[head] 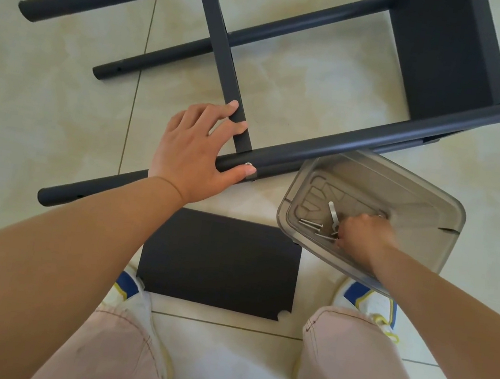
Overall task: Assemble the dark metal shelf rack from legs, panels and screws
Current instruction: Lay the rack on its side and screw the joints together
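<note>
Across the upper frame the half-built dark metal shelf rack lies on its side: three tubular legs visible, two fitted panels. One loose dark rectangular panel lies bottom centre. The left hand, fingers spread, steadies it; the right hand, fingers curled, reaches among silver screws in the clear plastic bin; whether it holds anything cannot be told.

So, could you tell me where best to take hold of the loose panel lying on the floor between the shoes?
The panel lies flat on the tiles, so there is nothing to pinch from above. Probably come in from its far long edge, which is bare floor side, slip fingertips under and tilt it up. The near edge sits close to the shoes, and the tub crowds its right corner.
</note>
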